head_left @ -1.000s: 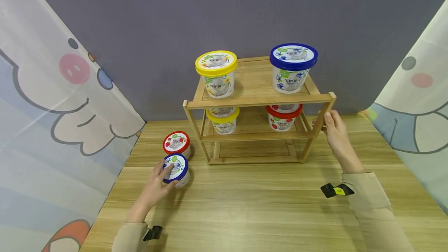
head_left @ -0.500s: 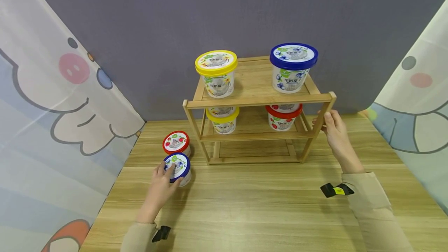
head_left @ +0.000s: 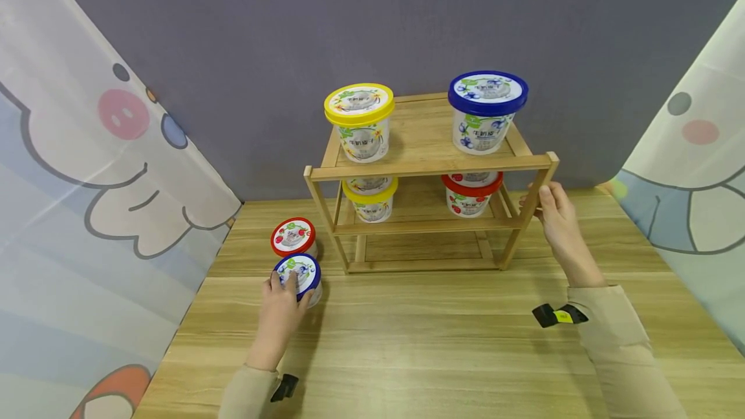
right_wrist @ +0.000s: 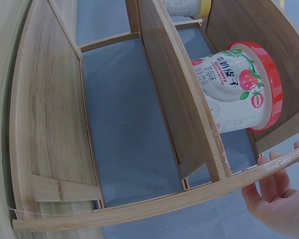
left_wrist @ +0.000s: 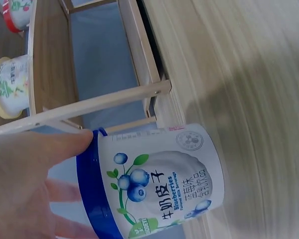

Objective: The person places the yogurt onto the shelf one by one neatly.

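Observation:
My left hand grips a blue-lidded blueberry tub by its lid, with the thumb on the rim in the left wrist view. Right behind that tub stands a red-lidded strawberry tub, left of the wooden shelf rack. At the rack's right front post, my right hand holds the wood; in the right wrist view its fingers lie around the rail. Whether the blueberry tub touches the table is hard to tell.
On the top shelf stand a yellow-lidded tub and another blue-lidded tub. The middle shelf bears a yellow-lidded tub and a red-lidded tub. A grey wall rises behind the table, with cartoon curtains at both sides.
My left hand and the blueberry tub have shifted a little to the right, and slightly away from me. The right hand stays on the rack's post.

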Demonstrator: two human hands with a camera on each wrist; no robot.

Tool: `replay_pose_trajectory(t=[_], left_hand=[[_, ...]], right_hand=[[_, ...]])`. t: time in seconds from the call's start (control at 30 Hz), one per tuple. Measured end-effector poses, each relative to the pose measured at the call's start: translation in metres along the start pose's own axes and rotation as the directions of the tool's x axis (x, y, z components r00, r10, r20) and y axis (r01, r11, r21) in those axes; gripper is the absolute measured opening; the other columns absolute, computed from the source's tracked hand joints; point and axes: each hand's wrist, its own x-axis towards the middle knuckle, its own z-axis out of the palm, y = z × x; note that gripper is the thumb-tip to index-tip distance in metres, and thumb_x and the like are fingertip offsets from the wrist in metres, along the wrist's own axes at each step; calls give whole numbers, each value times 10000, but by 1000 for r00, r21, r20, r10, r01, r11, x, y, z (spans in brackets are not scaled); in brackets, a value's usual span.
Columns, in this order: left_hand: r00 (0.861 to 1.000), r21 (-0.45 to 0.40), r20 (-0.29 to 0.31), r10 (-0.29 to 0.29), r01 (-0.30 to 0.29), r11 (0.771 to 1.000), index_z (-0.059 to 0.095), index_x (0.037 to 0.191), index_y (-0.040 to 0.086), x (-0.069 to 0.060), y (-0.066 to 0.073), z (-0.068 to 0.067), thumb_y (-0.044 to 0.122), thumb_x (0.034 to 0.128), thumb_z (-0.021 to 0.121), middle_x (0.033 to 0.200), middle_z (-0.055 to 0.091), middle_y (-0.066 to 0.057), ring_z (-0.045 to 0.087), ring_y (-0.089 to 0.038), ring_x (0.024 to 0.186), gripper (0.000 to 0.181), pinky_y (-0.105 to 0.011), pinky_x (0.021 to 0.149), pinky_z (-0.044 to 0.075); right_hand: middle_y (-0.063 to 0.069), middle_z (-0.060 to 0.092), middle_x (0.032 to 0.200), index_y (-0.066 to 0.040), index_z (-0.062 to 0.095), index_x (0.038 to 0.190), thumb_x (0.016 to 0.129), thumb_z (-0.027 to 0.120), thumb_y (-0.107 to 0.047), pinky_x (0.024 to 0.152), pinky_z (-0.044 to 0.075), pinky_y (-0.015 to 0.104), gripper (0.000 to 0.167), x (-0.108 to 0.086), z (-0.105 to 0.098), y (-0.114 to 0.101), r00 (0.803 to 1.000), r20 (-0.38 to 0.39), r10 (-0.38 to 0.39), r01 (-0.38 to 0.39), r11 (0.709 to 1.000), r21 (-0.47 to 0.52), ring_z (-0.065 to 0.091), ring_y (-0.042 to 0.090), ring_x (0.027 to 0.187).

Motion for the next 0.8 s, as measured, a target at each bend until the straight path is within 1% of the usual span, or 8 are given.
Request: replay_pose_trajectory(t=[0.1, 0.3, 0.47, 0.53, 0.63, 0.7, 0.73, 0.8], left_hand=[[999, 15, -38, -13, 13, 1000, 600, 1007, -109, 0, 3, 3, 256, 701, 741, 1013, 458, -426, 452, -494, 838, 497, -520, 663, 446], [995, -2, -79, -55, 55, 998, 605, 1009, -95, -1, 8, 5, 257, 696, 750, 1026, 454, -416, 456, -480, 836, 493, -526, 582, 464], [993, 17, -97, -63, 65, 998, 622, 995, -71, 0, 7, 5, 315, 671, 763, 981, 480, -388, 464, -457, 791, 523, -493, 580, 458], [992, 15, -102, -70, 72, 997, 615, 1006, -66, 1, 6, 5, 355, 658, 764, 969, 484, -377, 466, -451, 785, 567, -495, 607, 443], [992, -31, -105, -77, 74, 997, 580, 1045, -76, 3, 1, 5, 384, 658, 756, 974, 475, -364, 462, -448, 806, 626, -502, 669, 412], [993, -100, -96, -66, 56, 993, 541, 1086, -89, 4, -4, 4, 353, 681, 746, 1016, 450, -369, 451, -462, 856, 633, -521, 723, 387], [995, -142, -84, -56, 44, 989, 524, 1107, -91, 5, -7, 4, 323, 694, 743, 1039, 436, -368, 441, -467, 885, 625, -529, 747, 370], [999, -225, -40, -22, 12, 974, 498, 1141, -81, 5, -14, 3, 248, 723, 729, 1101, 407, -361, 420, -477, 952, 580, -554, 787, 342]], right_hand=[[-31, 531, 889, -169, 490, 1040, 953, 339, -211, 743, 413, 134, 179, 0, 0, 0, 1000, 3, 2, -2, 1000, -3, 539, 68, 824], [-21, 537, 885, -170, 495, 1037, 954, 336, -206, 746, 412, 137, 183, 0, 0, 0, 1000, -4, -1, 1, 1000, -2, 537, 71, 822], [4, 545, 883, -170, 503, 1025, 954, 342, -197, 747, 414, 143, 179, 0, 1, 0, 1000, -6, -9, 9, 1000, 16, 529, 79, 826], [3, 546, 883, -169, 503, 1023, 953, 343, -200, 748, 413, 141, 177, 0, 1, 0, 1000, -5, -9, 9, 1000, 18, 528, 80, 828], [1, 545, 879, -169, 502, 1021, 952, 347, -204, 749, 414, 140, 174, -1, 1, 0, 1000, -7, -7, 7, 1000, 19, 529, 80, 824], [-8, 546, 877, -171, 502, 1020, 952, 347, -208, 751, 412, 138, 173, 0, 1, 0, 1000, -6, -6, 7, 1000, 14, 527, 78, 828], [-14, 546, 874, -171, 502, 1018, 952, 347, -207, 751, 413, 139, 173, 0, 1, 0, 1000, -7, -7, 7, 1000, 13, 528, 78, 827], [-27, 549, 869, -173, 504, 1015, 951, 349, -209, 749, 415, 137, 171, 0, 1, 1, 1000, -9, -8, 8, 1000, 9, 529, 75, 825]])
